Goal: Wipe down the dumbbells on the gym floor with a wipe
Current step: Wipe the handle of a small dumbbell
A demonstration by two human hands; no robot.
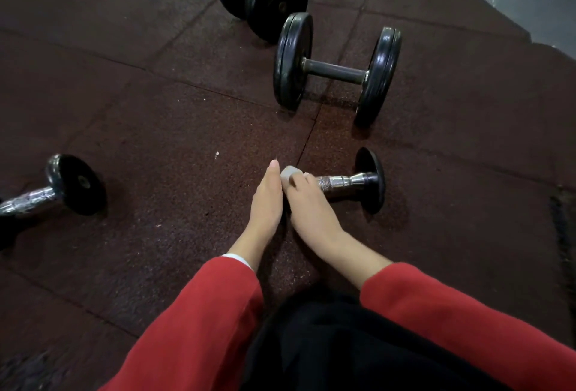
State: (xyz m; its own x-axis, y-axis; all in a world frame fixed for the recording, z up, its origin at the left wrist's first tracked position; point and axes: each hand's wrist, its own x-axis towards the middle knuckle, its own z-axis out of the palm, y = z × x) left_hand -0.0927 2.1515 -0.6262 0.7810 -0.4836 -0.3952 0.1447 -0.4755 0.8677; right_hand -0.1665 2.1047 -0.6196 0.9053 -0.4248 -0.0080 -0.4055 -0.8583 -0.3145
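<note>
knurled shiny metal handle [335, 182], glossy black plates [372, 179], speckled rubber floor [174, 141]

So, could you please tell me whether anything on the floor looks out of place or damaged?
Only small things: a white scrap lies on the floor mat beyond the hands, and the mat's edge at far right looks frayed. The dumbbells appear intact.

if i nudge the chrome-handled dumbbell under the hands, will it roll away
Probably a little: the chrome-handled dumbbell rests on round black end plates, so it could roll. The rubber floor looks grippy, which should slow it. The right hand on the handle likely steadies it.
</note>
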